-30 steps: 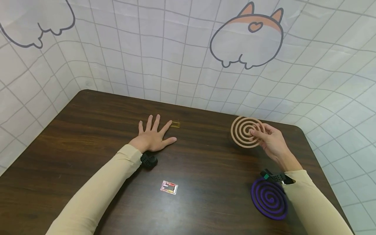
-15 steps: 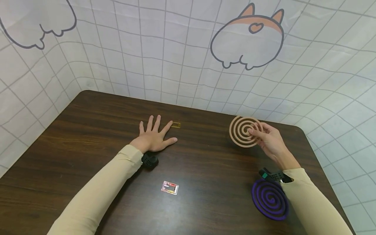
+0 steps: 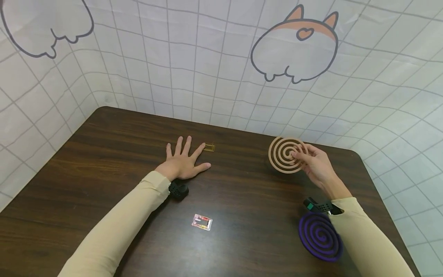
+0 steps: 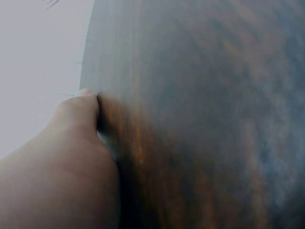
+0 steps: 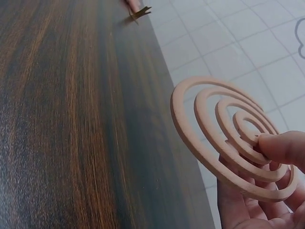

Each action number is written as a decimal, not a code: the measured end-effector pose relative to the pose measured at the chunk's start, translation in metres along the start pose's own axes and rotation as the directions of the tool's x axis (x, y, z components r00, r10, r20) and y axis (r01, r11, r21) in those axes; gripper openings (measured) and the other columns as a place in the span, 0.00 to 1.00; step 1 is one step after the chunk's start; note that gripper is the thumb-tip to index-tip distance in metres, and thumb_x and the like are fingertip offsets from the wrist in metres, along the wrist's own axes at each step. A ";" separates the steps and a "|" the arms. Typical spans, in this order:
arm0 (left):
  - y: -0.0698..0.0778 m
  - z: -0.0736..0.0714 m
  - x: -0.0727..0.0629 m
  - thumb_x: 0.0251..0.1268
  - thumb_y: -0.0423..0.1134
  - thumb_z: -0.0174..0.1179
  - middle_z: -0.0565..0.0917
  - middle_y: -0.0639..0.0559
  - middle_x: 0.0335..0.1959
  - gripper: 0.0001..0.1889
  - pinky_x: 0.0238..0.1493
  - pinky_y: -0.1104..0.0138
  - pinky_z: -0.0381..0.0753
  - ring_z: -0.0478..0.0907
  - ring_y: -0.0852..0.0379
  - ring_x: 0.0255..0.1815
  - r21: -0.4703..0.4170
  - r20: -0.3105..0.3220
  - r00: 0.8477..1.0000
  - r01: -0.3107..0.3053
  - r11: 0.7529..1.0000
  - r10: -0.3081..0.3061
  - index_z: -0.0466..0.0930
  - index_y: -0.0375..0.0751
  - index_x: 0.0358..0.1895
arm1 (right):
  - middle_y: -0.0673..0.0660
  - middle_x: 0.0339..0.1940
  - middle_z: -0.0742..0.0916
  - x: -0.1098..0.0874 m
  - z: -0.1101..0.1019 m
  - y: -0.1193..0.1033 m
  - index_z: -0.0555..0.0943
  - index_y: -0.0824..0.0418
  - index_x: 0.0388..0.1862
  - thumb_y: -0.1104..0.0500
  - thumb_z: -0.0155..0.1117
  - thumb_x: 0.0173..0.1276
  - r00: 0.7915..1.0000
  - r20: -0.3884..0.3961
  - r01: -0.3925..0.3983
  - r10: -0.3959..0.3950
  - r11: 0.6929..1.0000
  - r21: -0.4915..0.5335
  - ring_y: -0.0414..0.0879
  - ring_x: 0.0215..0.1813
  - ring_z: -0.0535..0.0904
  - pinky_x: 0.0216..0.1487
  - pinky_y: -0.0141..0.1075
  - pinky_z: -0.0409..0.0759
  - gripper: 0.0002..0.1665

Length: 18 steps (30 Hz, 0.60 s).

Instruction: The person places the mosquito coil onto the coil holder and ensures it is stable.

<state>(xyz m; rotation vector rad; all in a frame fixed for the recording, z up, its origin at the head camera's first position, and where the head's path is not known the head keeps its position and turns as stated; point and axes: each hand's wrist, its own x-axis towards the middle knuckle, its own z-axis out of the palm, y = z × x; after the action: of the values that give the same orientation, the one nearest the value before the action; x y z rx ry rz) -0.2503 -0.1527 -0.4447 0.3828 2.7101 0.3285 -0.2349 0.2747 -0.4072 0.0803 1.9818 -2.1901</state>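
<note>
My right hand pinches a tan mosquito coil between thumb and fingers. In the right wrist view the coil is tilted and raised off the table, the thumb near its centre. My left hand lies flat on the table with fingers spread. Its index fingertip is right at a small gold metal coil stand, which has a thin upright prong. Only the side of the left hand shows in the left wrist view; the stand is out of sight there.
A purple mosquito coil lies under the right forearm, partly hidden by the sleeve. Nearer the front is a small shiny printed card with a dark rectangle in it. A white grid-patterned curtain hangs behind the dark wooden table.
My right hand has moved slightly left with the tan mosquito coil. The left hand keeps its place beside the stand, and the head view has shifted a little.
</note>
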 end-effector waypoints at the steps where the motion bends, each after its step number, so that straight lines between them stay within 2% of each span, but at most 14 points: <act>1: 0.000 0.001 0.001 0.73 0.78 0.33 0.23 0.43 0.86 0.44 0.79 0.31 0.20 0.16 0.35 0.86 0.000 0.002 1.000 -0.001 1.000 0.001 0.29 0.70 0.85 | 0.47 0.43 0.88 0.000 0.000 0.001 0.73 0.64 0.62 0.64 0.68 0.73 1.000 0.002 -0.002 0.002 1.000 0.007 0.39 0.41 0.86 0.42 0.30 0.86 0.22; 6: -0.001 0.003 0.003 0.70 0.81 0.32 0.22 0.44 0.86 0.45 0.80 0.32 0.19 0.15 0.37 0.86 -0.001 0.013 1.000 0.008 1.000 -0.008 0.29 0.72 0.84 | 0.48 0.43 0.88 0.001 0.002 0.003 0.70 0.68 0.64 0.66 0.67 0.73 1.000 0.019 -0.005 0.004 0.999 0.039 0.40 0.41 0.87 0.42 0.31 0.87 0.25; 12: -0.002 0.003 0.003 0.70 0.81 0.32 0.22 0.44 0.86 0.45 0.80 0.32 0.20 0.14 0.37 0.86 0.003 0.005 1.000 0.010 1.000 -0.010 0.28 0.73 0.84 | 0.49 0.42 0.88 0.004 0.006 0.003 0.72 0.67 0.62 0.66 0.66 0.73 1.000 0.029 0.008 -0.009 0.999 0.041 0.40 0.40 0.88 0.41 0.31 0.87 0.22; 18: -0.003 0.004 0.004 0.70 0.81 0.32 0.23 0.43 0.86 0.46 0.79 0.31 0.20 0.15 0.36 0.86 0.001 -0.007 1.000 0.002 1.000 -0.002 0.29 0.72 0.84 | 0.48 0.42 0.89 0.006 0.010 0.003 0.71 0.67 0.64 0.65 0.68 0.73 1.000 0.021 0.001 -0.002 0.999 0.032 0.39 0.41 0.87 0.41 0.30 0.86 0.24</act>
<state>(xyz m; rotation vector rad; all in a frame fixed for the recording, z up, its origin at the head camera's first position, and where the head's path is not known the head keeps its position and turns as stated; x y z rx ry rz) -0.2534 -0.1534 -0.4501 0.3801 2.7177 0.3282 -0.2399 0.2634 -0.4098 0.0606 1.9370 -2.2144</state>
